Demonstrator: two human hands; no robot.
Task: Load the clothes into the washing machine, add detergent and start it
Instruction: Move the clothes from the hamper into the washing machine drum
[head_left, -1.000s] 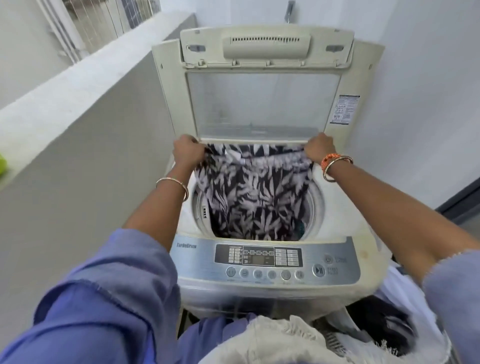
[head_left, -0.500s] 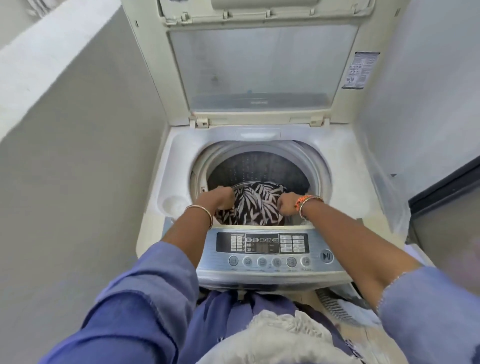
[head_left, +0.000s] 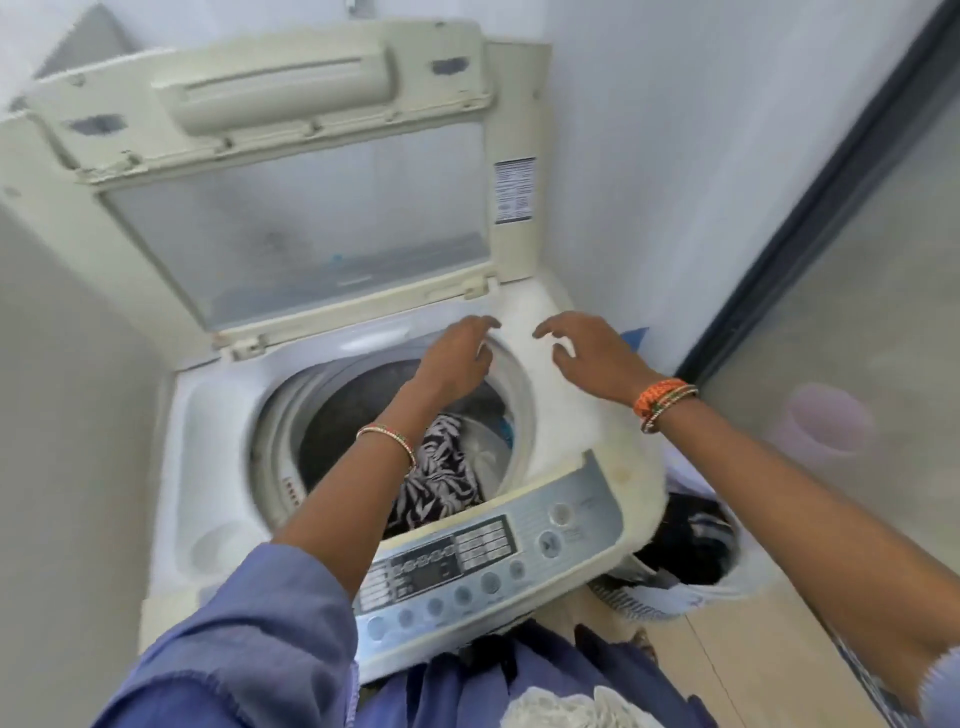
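A white top-loading washing machine (head_left: 208, 426) stands before me with its lid (head_left: 291, 218) raised. Inside the drum lies a black garment with a white leaf print (head_left: 441, 478), partly hidden by my left forearm. My left hand (head_left: 460, 358) hovers above the drum's far rim, fingers relaxed and holding nothing. My right hand (head_left: 592, 353) floats over the machine's right top corner, fingers spread and loosely bent, also empty. The grey control panel (head_left: 483, 566) with round buttons faces me at the front.
A laundry basket (head_left: 691, 587) with dark and white clothes sits on the floor to the machine's right. A grey wall runs close on the left. A dark-framed frosted door (head_left: 831, 291) stands at right, a pale pink tub (head_left: 826, 421) blurred behind it.
Both hands let go of the leaf-print garment, which now lies in the drum, and rose out to the far rim. My view has swung to the right.
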